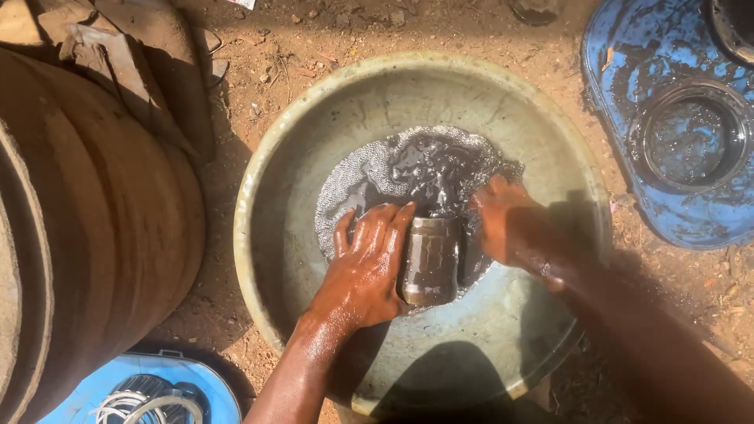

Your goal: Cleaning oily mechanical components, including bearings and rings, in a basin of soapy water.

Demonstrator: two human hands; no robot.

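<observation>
Both oily hands, left hand (367, 263) and right hand (509, 228), grip a metal cylinder (430, 261) inside a round basin (267, 157) of dark liquid.

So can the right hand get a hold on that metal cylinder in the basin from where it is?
Probably yes. The right hand lies right beside the metal cylinder in the basin, with only dark liquid between them. The left hand covers the opposite side, leaving the near side free.

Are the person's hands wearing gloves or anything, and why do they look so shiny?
No gloves, sleeves, rings or watch show. Both arms are bare as far up as the picture reaches. The left hand and its forearm glisten with a wet, oily-looking film that catches the sunlight. The right hand looks wet too, but its forearm lies in shadow, so detail there is hard to make out.
</observation>
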